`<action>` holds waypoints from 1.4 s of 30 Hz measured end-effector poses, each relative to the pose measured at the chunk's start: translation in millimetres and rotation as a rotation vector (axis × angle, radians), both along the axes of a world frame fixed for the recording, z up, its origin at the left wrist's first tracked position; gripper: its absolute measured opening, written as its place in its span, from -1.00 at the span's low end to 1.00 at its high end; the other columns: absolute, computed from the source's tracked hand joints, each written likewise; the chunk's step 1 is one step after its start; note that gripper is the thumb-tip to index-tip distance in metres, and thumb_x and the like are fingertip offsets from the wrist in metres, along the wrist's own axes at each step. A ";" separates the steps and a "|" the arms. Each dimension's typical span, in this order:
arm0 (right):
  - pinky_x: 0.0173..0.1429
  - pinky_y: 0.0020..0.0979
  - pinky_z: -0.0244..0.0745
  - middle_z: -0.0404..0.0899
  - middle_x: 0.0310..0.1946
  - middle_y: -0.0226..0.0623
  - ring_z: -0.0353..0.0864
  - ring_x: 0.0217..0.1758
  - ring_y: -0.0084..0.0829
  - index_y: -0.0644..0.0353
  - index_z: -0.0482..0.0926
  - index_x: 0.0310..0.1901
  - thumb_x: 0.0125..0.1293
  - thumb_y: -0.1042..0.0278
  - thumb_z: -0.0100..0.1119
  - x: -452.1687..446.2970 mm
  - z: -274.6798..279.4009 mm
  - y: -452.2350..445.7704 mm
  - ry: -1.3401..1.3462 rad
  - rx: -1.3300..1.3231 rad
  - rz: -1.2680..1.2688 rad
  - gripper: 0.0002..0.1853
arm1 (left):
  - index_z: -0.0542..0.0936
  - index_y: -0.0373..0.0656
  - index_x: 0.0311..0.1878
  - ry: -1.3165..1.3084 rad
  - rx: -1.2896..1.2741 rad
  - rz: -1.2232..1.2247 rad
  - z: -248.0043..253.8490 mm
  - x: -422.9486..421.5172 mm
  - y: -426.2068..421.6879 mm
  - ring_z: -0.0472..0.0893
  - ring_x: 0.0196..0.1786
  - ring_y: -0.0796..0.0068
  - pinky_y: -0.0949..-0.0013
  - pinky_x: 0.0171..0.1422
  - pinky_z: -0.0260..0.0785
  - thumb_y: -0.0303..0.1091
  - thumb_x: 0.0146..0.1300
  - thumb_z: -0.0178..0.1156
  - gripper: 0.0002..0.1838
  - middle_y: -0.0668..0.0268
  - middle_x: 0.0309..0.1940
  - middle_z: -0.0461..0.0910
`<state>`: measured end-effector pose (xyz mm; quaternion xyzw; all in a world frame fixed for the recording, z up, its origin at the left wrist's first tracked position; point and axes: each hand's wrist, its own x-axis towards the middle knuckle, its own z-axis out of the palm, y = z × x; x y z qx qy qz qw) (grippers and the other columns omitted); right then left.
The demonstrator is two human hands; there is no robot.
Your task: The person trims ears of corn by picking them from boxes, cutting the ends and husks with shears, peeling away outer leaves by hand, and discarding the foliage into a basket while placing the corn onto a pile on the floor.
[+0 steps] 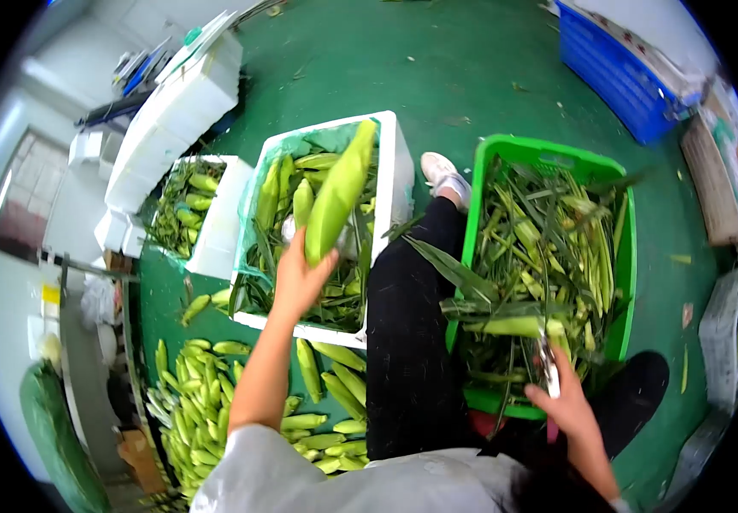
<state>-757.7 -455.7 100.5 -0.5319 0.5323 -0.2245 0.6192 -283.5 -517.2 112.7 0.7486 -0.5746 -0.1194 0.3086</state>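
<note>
My left hand grips the lower end of a green ear of corn in its husk, tilted above a white foam box. More ears and leaves lie inside that box. On the right, my right hand is closed on metal shears. The blades are at a cut husk piece with leaves, over a green crate full of husks and leaves. My legs are between the box and the crate.
Husked-green ears are piled on the floor at lower left. A second foam box holds corn and leaves. Stacked white boxes stand at upper left, a blue crate at upper right.
</note>
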 end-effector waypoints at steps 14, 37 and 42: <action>0.05 -0.25 0.54 0.63 -0.16 -0.04 0.65 -0.10 -0.14 0.32 0.48 0.13 0.01 0.13 0.48 -28.2 -15.6 -41.8 0.088 -0.303 0.074 -0.32 | 0.28 -0.18 0.34 0.014 0.451 -0.555 47.4 -208.1 86.6 0.68 -0.06 -0.03 0.17 0.03 0.51 -0.37 0.12 0.44 -0.25 -0.05 -0.08 0.63; -0.08 -0.45 0.48 0.56 -0.19 -0.38 0.50 -0.17 -0.57 0.22 0.39 0.15 0.20 0.38 0.42 -36.4 21.4 35.9 -0.406 -0.019 -0.242 -0.47 | 0.41 -0.17 0.36 0.165 -0.239 -0.670 82.1 -259.1 16.6 0.39 0.37 0.13 0.05 0.46 0.17 -0.34 0.27 0.27 -0.42 0.09 0.35 0.39; 0.01 -0.41 0.47 0.56 -0.19 -0.37 0.52 -0.11 -0.53 0.28 0.40 0.21 0.19 0.38 0.34 -20.6 17.1 64.1 -0.382 0.042 -0.255 -0.44 | 0.35 -0.19 0.38 1.717 0.504 -0.067 4.2 -297.2 44.7 0.53 0.23 0.17 0.11 0.28 0.40 0.15 0.49 -0.11 -0.35 0.13 0.19 0.53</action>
